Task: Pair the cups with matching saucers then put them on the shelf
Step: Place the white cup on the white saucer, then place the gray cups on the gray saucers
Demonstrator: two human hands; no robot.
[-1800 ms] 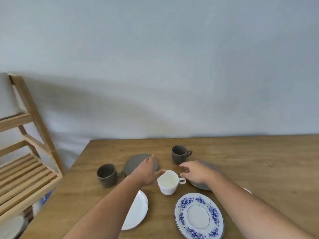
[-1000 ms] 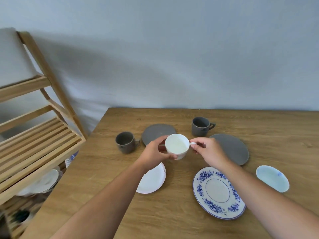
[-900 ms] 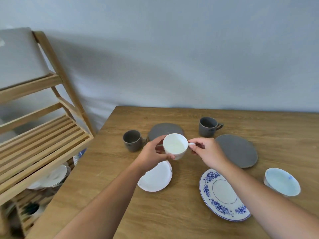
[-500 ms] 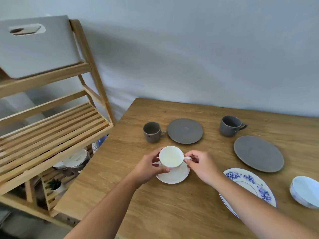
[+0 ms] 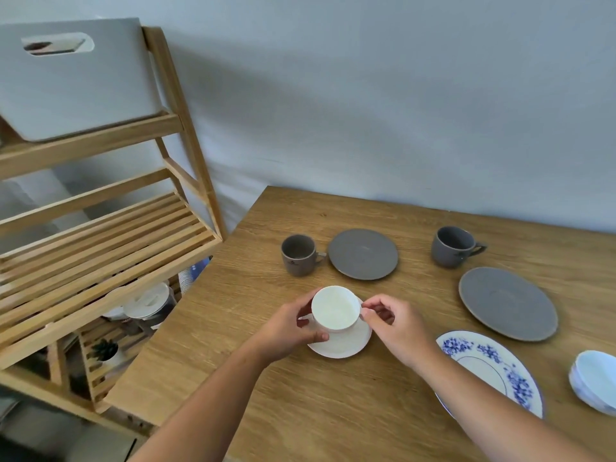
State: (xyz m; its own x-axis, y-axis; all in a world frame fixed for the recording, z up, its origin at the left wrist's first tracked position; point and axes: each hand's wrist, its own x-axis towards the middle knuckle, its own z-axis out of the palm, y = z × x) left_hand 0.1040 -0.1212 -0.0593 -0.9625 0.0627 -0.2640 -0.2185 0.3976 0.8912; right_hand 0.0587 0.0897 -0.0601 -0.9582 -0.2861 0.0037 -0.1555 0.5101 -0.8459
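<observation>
The white cup (image 5: 335,308) is set on the white saucer (image 5: 346,343), cupped by the left hand (image 5: 289,328) and pinched at its handle by the right hand (image 5: 395,326). At twelve and two o'clock, two grey cups (image 5: 298,255) and grey saucers (image 5: 362,254) remain unpaired. The shelf (image 5: 110,241), at ten o'clock, is judged unfilled as yet.

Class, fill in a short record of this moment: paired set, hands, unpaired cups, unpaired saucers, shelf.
paired set: white cup sits on white saucer
left hand: grips cup side and saucer edge
right hand: pinches cup handle
unpaired cups: brown cup, grey cup, pale blue cup
unpaired saucers: brown saucer, grey saucer, blue floral saucer
shelf: left of table, slatted tier bare
</observation>
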